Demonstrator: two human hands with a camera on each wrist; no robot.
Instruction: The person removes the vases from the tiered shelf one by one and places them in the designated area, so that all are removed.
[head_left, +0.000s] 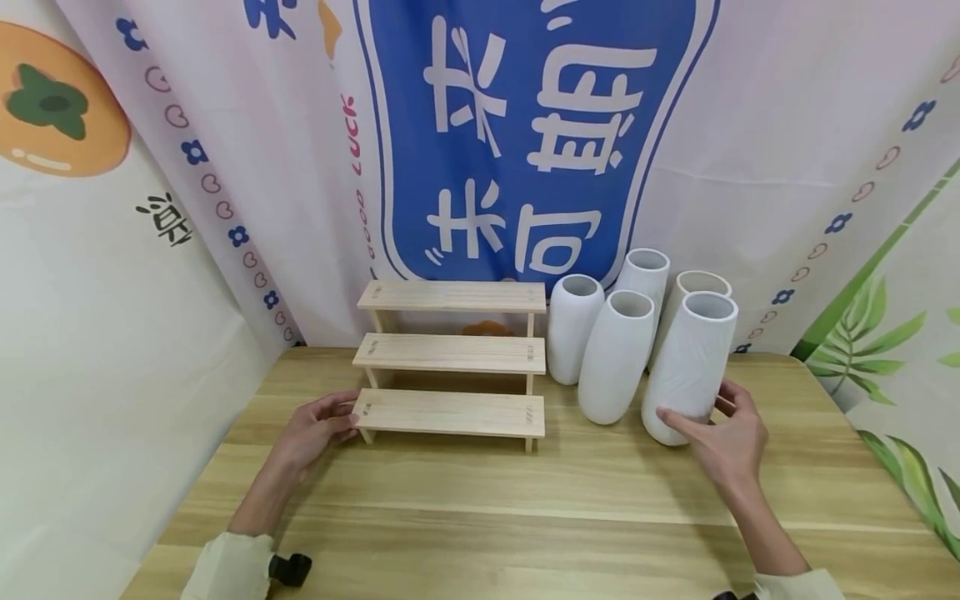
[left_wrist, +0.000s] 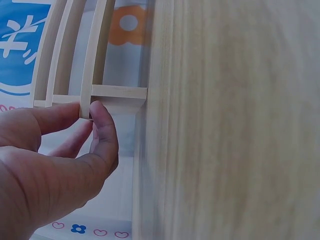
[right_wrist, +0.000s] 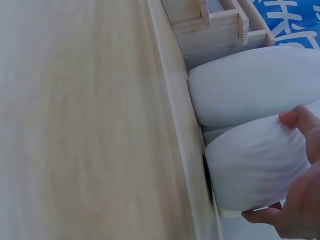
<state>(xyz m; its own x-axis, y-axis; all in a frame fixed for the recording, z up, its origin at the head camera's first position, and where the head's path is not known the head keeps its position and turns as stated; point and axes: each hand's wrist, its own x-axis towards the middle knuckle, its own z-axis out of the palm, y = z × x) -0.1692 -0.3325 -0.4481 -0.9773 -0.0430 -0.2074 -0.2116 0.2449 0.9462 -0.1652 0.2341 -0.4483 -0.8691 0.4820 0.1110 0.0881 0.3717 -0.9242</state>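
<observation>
A three-step pale wooden display rack (head_left: 450, 414) stands on the table, left of a group of white vases. My left hand (head_left: 318, 429) pinches the left end of its lowest shelf; in the left wrist view the thumb and fingertips (left_wrist: 102, 117) close on the board's end. At the far right, my right hand (head_left: 723, 437) grips the lower part of a tall textured white vase (head_left: 690, 367), thumb on the front and fingers around its right side. In the right wrist view this vase (right_wrist: 255, 165) is beside a smooth white vase (right_wrist: 250, 90).
Close by the held vase stand a smooth vase (head_left: 617, 358), a shorter one (head_left: 574, 333) near the rack, and two more behind. A printed curtain (head_left: 300, 167) hangs along the back edge of the wooden table (head_left: 480, 517).
</observation>
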